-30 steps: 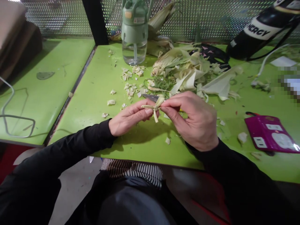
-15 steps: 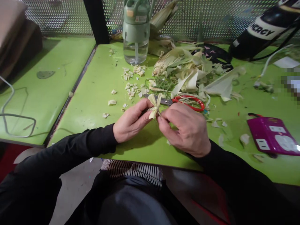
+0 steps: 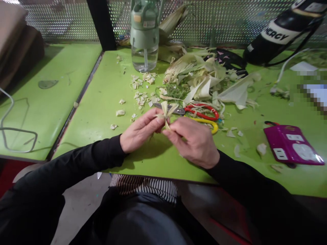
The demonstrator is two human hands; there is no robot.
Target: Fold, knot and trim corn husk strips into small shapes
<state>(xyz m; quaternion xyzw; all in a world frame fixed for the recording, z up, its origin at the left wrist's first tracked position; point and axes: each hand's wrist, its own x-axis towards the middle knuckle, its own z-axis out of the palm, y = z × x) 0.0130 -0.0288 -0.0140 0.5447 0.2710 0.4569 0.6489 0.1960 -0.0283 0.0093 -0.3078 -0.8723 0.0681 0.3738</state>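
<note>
Between my hands is a small pale flower-like piece of corn husk (image 3: pixel 166 110), its strips fanning out from a pinched middle. My left hand (image 3: pixel 141 129) grips it from the left between thumb and fingers. From the right, my right hand (image 3: pixel 195 139) pinches its lower strip with thumb and bent forefinger. Just behind my hands lie scissors (image 3: pixel 201 111) with one red and one yellow handle loop, blades pointing left. A heap of corn husks (image 3: pixel 204 76) spreads beyond them, with thin green shreds at its near side.
A green water bottle (image 3: pixel 144 37) stands at the back, by a perforated screen (image 3: pixel 199 20). Husk scraps (image 3: pixel 140 98) dot the green table (image 3: pixel 87 119). A purple power strip (image 3: pixel 293 144) and a black bottle (image 3: pixel 281 32) are on the right. A cable (image 3: pixel 19 149) lies at left.
My right hand has shifted slightly left and away from the scissors, so the yellow loop now shows. The husk piece has turned, its strips spread wider. The view has moved a little.
</note>
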